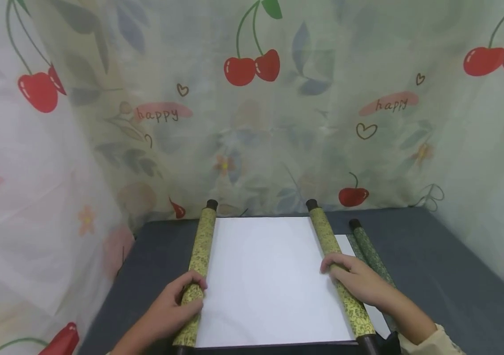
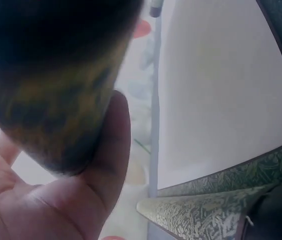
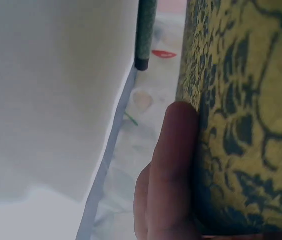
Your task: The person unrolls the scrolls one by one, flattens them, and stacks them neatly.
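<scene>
Gripping scroll (image 1: 265, 281) rollers near table's (image 1: 434, 266) front edge; left hand (image 1: 169, 308) curled round left roller (image 1: 198, 266), right hand (image 1: 358, 281) round right roller (image 1: 338, 276); paper likely light, tearable; rods stiff, best hold.

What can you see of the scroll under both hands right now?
The scroll lies flat and partly unrolled on the dark table: blank white sheet between two rolled ends in yellow-green patterned fabric, with dark knobs. The left hand grips the left roll, the right hand rests on the right roll.
</scene>
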Motion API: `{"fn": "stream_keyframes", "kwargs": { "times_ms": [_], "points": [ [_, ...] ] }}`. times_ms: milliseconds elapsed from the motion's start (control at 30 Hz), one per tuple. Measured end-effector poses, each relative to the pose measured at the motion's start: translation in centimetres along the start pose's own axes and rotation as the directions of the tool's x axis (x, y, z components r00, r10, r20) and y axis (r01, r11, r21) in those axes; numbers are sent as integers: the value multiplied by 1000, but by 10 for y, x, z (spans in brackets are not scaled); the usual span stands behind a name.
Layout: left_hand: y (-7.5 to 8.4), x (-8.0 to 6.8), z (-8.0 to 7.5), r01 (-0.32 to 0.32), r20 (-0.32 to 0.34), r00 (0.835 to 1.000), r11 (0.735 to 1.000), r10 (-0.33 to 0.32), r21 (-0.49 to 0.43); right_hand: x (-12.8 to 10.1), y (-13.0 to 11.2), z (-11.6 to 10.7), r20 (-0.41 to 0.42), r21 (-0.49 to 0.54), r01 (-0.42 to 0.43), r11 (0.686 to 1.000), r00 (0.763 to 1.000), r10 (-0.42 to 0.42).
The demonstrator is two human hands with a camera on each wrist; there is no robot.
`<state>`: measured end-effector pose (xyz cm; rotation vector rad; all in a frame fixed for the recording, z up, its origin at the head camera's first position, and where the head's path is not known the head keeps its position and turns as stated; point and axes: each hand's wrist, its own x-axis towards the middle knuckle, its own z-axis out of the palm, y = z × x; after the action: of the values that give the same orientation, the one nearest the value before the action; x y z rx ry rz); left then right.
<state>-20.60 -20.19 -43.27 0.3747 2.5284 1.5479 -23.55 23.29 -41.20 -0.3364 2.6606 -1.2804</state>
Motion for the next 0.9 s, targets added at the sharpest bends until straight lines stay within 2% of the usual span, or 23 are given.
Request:
{"fn": "stream_keyframes", "kwargs": {
  "times_ms": [100,267,433,600,733,900],
  "points": [
    [-1,-1,-2,-24,39,999,1000,25,-15,-2,7,-5,-8,-16,36,999,999,-36],
    [-4,-1,-5,-34,38,999,999,34,-7,-4,15,-11,-19,-18,90,996,996,-90],
    [-7,0,-9,-66,31,997,998,65,7,-6,21,-22,-45,-48,40,998,998,-42],
    [-10,-3,-15,-24,58,998,999,26,-40,-10,31,-31,-37,-37,-32,999,999,30],
    [-11,-3,-17,3,64,998,998,1,-65,-12,36,-32,-49,-61,-12,998,999,9],
    [-12,-4,-18,-22,24,999,999,23,-35,-14,39,-37,-52,-81,23,996,998,-28]
  ]
}}
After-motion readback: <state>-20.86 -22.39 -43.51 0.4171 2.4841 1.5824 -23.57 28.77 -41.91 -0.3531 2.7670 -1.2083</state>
